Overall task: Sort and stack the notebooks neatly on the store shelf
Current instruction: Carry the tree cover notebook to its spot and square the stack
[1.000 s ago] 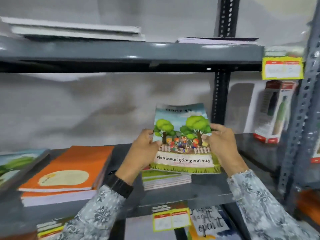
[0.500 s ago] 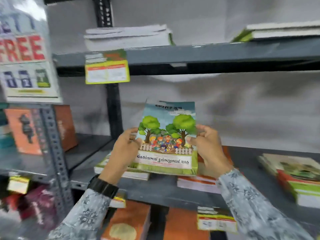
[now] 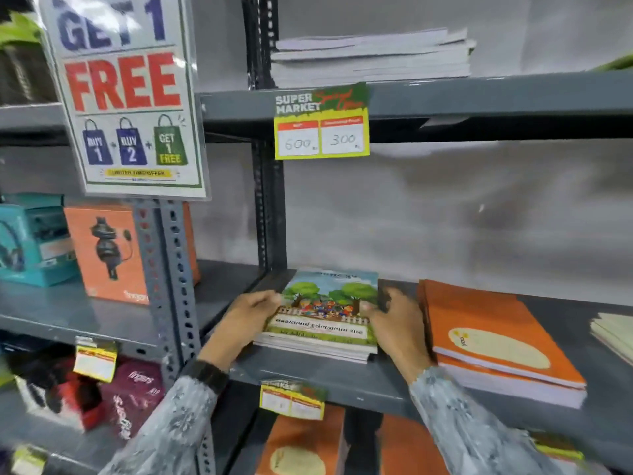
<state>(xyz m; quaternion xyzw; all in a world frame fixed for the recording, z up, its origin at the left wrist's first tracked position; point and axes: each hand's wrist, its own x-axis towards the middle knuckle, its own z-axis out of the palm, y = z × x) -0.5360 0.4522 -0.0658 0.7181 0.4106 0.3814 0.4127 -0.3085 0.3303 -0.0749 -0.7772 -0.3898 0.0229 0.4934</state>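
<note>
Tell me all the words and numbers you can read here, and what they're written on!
"GET 1 FREE", "BUY 1", "BUY 2", "LIMITED TIME OFFER": big offer poster.
"SUPER MARKET", "600", "300": price tag on the upper shelf edge.
"fingers": maroon box, lower left.
Tree-cover notebook between the left hand and right hand: the script is too blurred to read.
Small lower shelf tags: too blurred.

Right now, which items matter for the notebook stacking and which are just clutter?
In play:
tree-cover notebook, on its pile
left hand
right hand
orange notebook stack
white notebook pile, upper shelf

Clutter:
FREE sign
price tag
orange box
teal box
</note>
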